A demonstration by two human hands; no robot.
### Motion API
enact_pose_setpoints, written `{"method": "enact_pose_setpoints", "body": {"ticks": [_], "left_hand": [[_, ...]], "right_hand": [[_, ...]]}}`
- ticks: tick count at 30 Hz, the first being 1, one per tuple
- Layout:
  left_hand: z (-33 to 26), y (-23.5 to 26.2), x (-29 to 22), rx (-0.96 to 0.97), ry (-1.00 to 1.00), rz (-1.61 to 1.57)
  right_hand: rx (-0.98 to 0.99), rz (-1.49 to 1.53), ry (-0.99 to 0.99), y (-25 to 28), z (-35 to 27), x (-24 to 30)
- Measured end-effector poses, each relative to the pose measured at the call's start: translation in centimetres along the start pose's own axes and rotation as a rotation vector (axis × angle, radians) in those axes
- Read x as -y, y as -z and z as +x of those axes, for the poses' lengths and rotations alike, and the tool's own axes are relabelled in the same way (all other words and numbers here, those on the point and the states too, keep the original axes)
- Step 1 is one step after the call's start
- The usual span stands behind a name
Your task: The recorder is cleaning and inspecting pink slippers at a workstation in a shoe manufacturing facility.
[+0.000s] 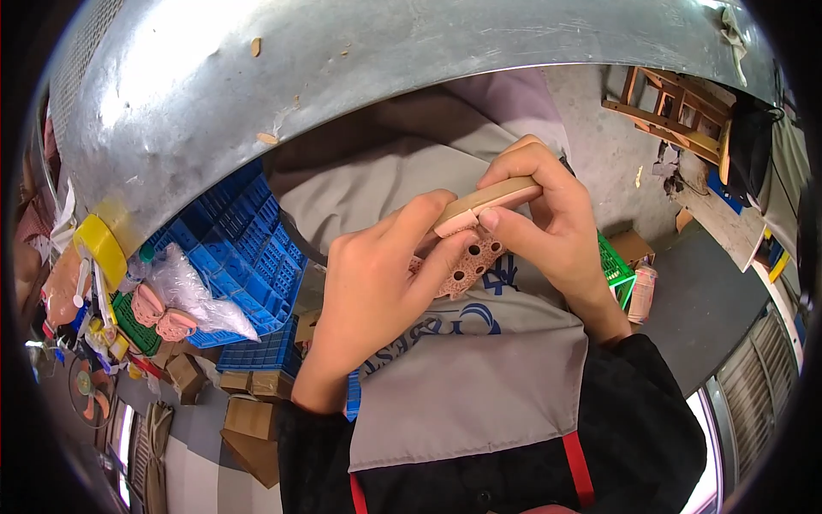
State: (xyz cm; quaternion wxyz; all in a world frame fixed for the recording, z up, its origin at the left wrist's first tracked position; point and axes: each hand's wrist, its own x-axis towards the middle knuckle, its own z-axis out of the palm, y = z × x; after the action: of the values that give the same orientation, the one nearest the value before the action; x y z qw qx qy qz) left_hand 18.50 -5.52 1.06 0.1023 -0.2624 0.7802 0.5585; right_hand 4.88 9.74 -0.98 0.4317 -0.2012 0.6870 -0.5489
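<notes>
A: Head view: where's the pink sandal [458, 224]?
B: Over the apron [471, 394], L hand [368, 265] & R hand [552, 210] both clamped on it. Gap btwn hands & metal table [385, 51], curved edge ahead.
A: Surface, rm?
B: Tabletop's shiny, few scraps [256, 47]; grey floor [582, 111] to R.
A: In the way?
B: Blue crates [248, 248] L, green basket [618, 270] R.

The place appeared to be a shoe workshop: a dented metal worktop [368, 51] carried tan scraps [256, 47], blue plastic crates [270, 244] and cardboard boxes [248, 420] stood near it, and the person [634, 411], in a grey work apron [471, 394], held a pink openwork shoe [492, 199].
</notes>
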Motion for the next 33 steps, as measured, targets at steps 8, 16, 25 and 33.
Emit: {"method": "enact_pose_setpoints", "body": {"ticks": [8,16,25,33], "left_hand": [[-0.6,-1.6,0.6,-0.107,-0.189,0.222],[0.1,-2.0,0.1,-0.178,-0.092,-0.071],[0.2,-2.1,-0.3,-0.282,-0.194,0.039],[0.8,-2.6,0.5,-0.312,-0.31,0.059]], "right_hand": [[-0.021,0.243,-0.18,-0.5,-0.5,0.3],[-0.024,0.038,-0.045,-0.7,-0.5,0.1],[-0.031,0.003,0.084,-0.8,-1.6,0.7],[-0.037,-0.148,0.193,-0.7,-2.3,-0.2]]}}
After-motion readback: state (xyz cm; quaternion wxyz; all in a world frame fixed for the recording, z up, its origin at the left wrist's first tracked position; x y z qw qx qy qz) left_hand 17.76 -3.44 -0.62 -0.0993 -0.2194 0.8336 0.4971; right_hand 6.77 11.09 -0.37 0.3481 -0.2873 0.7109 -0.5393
